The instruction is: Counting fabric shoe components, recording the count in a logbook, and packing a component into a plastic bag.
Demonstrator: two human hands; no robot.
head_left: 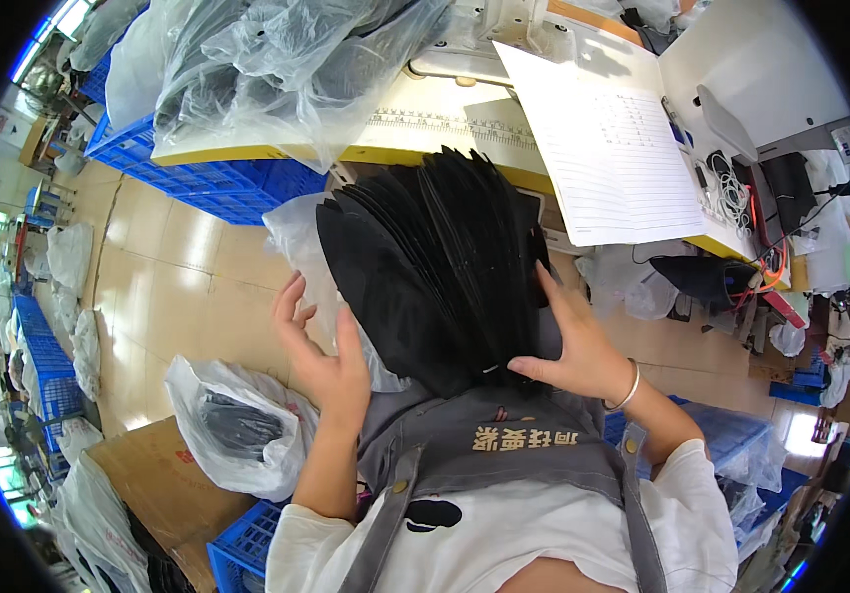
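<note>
A thick stack of black cut pieces, seemingly fabric, rests on my lap with its far edges fanned apart. My right hand grips its right side, the thumb on the near corner and the fingers along the edge. To the left of the stack, my left hand is raised with fingers apart and nothing in it. Behind that hand, a clear plastic bag hangs down beside and partly under the stack. A grey apron covers my lap.
Ahead stands a work table with a printed ruler, bearing plastic-wrapped bundles and an open notebook. Blue crates sit below it. At left are a white bag of dark pieces and a cardboard box. Cables lie at right.
</note>
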